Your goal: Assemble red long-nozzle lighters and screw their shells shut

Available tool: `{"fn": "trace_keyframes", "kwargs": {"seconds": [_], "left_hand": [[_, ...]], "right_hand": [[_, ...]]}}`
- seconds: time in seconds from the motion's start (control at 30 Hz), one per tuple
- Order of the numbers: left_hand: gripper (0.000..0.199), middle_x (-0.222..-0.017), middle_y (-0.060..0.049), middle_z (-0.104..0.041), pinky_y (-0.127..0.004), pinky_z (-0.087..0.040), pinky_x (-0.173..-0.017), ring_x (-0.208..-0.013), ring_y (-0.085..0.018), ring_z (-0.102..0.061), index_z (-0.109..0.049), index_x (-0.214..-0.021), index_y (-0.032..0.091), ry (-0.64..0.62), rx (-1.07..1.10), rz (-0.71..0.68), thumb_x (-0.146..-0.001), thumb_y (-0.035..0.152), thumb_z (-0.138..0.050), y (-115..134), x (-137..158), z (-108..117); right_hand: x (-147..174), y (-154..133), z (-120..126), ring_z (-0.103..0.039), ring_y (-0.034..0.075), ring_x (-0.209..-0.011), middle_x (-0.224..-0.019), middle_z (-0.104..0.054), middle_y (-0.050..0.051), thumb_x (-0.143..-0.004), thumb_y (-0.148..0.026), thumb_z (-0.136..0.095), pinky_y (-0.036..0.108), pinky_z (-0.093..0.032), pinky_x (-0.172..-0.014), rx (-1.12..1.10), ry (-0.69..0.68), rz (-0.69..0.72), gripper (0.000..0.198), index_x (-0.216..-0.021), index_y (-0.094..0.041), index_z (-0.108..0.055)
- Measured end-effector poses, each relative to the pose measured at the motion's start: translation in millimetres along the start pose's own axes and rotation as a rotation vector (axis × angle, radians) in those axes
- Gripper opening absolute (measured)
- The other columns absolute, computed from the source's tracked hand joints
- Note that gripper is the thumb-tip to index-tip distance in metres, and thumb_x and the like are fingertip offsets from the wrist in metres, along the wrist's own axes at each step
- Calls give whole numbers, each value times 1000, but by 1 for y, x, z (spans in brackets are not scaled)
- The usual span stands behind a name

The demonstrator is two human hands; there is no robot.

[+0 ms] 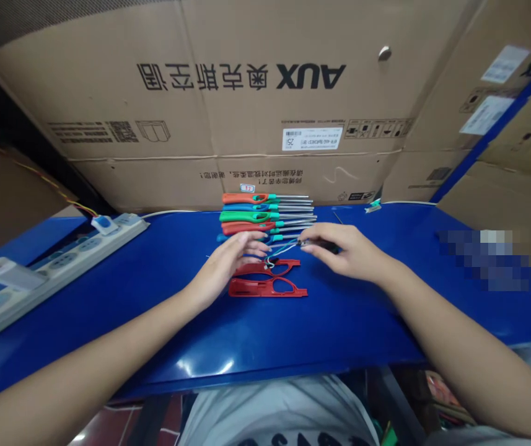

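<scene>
I had the bare right hand [351, 249] over the middle of the glossy blue worktop [353, 322], its grip closed, thumb and fingers pinching a narrow dark piece [330, 246]. Thin blue and white wires [280, 253] ran from those fingertips toward the left.

The bare left hand [230, 257] was just to the left, its fingers slightly bent and near the wires; I could not tell whether its grip had hold of anything.

Below the hands I saw two flat red plastic half-shells with ring-shaped openings, lying one behind the other. The far half-shell [249, 269] was partly covered by the left hand, and I could not tell whether the white wire end sat in it or hung above it. The near half-shell [252, 288] lay with its moulded inside facing up.

On the far side of the hands lay a row of long-nosed tools [244, 217] with orange, blue, green and red plastic handles, their metal rods pointing right.

At the left, a long white power strip [128, 221] held a white plug-in adapter [17, 272] and a blue-and-white plug [105, 224] in its sockets. A printed brown cardboard panel [241, 124] stood along the far edge.
</scene>
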State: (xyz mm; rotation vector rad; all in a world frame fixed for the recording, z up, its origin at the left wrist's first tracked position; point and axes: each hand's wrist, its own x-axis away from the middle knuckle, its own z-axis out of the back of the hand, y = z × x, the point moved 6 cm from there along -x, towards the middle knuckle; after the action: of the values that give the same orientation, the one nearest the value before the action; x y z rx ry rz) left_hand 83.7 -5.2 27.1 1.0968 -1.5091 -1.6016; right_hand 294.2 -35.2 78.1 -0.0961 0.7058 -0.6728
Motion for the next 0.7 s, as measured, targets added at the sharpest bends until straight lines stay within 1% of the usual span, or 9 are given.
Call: {"fn": "trace_keyframes", "kwargs": {"seconds": [0.03, 0.1, 0.17, 0.2, 0.3, 0.37, 0.5, 0.63, 0.7], "left_hand": [[63, -106, -12, -73, -40, -50, -95, -105, -26, -67, -68, -112, 14, -72, 80, 71, -89, 70, -51, -1, 1, -6], [64, -100, -12, -76, -39, -49, -95, -102, -26, -68, -72, -105, 14, -212, 162, 175, -89, 72, -50, -2, 6, -18], [61, -94, -11, -77, -35, -49, -89, -95, -24, -70, -73, -103, 14, -299, 164, 228, -90, 70, -52, -3, 12, -27], [58, -88, -9, -76, -33, -50, -83, -88, -22, -70, -74, -102, 14, -316, 148, 241, -90, 67, -55, -3, 14, -30], [46, -70, -3, -70, -26, -47, -67, -66, -14, -64, -74, -97, 14, -299, 50, 249, -89, 58, -65, -4, 18, -31], [40, -63, 0, -66, -23, -45, -62, -59, -11, -60, -73, -93, 14, -247, -12, 232, -87, 54, -69, -3, 18, -28], [40, -58, 2, -62, -19, -42, -53, -53, -8, -55, -71, -90, 14, -155, -69, 210, -86, 54, -70, 1, 17, -23], [40, -58, 3, -59, -19, -38, -45, -48, -8, -50, -71, -86, 14, -145, -117, 181, -84, 54, -70, 1, 18, -22], [39, -59, 3, -59, -19, -36, -43, -46, -7, -45, -72, -86, 14, -140, -165, 155, -86, 53, -68, 2, 19, -22]], "right_hand": [[0, -7, -5, -67, 14, -86, -100, -73, 5, -98, -26, -57, 24, -51, -77, 8, -29, 42, 15, -109, -19, -64], [0, -17, -12, -68, 14, -87, -100, -74, 5, -99, -25, -54, 24, -51, -77, 31, -85, 110, 17, -112, -19, -63], [0, -23, -16, -68, 14, -83, -96, -73, 4, -100, -24, -53, 24, -50, -73, 67, -118, 152, 17, -113, -20, -63], [0, -24, -16, -67, 14, -80, -93, -73, 4, -100, -24, -53, 24, -49, -70, 89, -120, 169, 17, -113, -19, -64], [0, -26, -14, -65, 13, -75, -90, -72, 4, -99, -25, -55, 24, -47, -65, 143, -111, 197, 17, -111, -18, -65], [0, -25, -12, -65, 13, -75, -89, -71, 4, -99, -25, -56, 24, -46, -64, 158, -108, 198, 16, -109, -18, -65], [0, -23, -13, -65, 13, -75, -88, -71, 3, -98, -25, -56, 23, -47, -66, 156, -116, 188, 14, -106, -18, -65], [1, -23, -16, -65, 13, -74, -88, -71, 4, -98, -26, -56, 24, -47, -66, 158, -130, 183, 15, -107, -18, -66], [1, -23, -17, -65, 13, -75, -88, -72, 4, -98, -27, -56, 24, -48, -67, 159, -135, 180, 16, -108, -19, -66]]}}
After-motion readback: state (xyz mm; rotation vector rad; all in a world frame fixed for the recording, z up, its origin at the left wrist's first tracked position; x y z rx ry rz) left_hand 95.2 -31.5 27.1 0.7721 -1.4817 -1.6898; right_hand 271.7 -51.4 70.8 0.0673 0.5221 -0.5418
